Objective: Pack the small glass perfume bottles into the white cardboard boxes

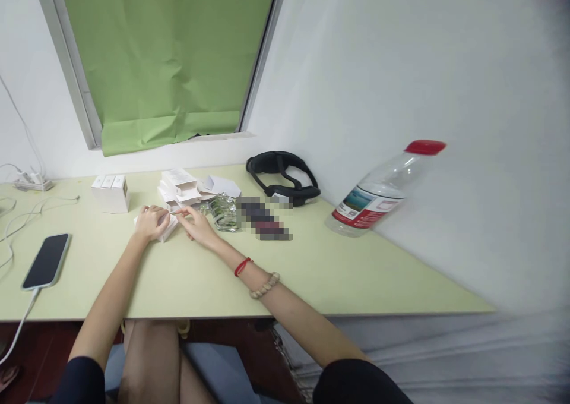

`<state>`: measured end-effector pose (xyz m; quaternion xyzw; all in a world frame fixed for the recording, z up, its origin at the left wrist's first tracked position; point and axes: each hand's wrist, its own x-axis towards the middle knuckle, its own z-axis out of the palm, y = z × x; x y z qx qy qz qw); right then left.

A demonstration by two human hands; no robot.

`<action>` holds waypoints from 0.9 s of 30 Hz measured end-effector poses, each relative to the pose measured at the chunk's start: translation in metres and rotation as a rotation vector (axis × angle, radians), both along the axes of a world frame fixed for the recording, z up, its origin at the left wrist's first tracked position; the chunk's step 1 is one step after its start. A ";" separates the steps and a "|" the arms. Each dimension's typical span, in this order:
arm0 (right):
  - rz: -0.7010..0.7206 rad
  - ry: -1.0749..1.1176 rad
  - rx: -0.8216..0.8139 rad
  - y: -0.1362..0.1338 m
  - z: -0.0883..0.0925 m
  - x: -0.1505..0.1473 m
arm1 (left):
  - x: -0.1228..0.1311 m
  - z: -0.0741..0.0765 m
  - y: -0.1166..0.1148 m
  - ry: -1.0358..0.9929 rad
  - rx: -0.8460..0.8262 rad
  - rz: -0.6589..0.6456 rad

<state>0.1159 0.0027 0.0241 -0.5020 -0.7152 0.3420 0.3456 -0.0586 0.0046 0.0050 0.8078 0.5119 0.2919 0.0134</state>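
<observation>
Left of the frame's centre, the left hand (154, 220) grasps a small white cardboard box (167, 230), seemingly steadying it on the pale-green flat bench (312, 279) for the right hand (186, 217), whose grip at its edge one cannot tell.

dark short sleeves (358, 383), red cord (243, 266) and chunky beige bracelet (265, 286) on the right forearm (307, 328)

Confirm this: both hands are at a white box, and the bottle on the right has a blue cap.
In the head view, the cap is red, not blue. The rest stands: the left hand and right hand are at a white box, and the bottle is on the right.
</observation>
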 end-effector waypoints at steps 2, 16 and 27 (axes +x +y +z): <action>0.040 0.048 -0.073 0.000 0.000 -0.001 | -0.004 -0.001 0.001 0.005 0.003 0.014; 0.112 0.088 -0.031 0.007 -0.002 0.000 | -0.004 -0.004 0.003 -0.010 0.025 0.111; 0.134 -0.476 0.343 -0.003 0.001 0.003 | -0.004 -0.005 0.004 -0.018 0.042 0.138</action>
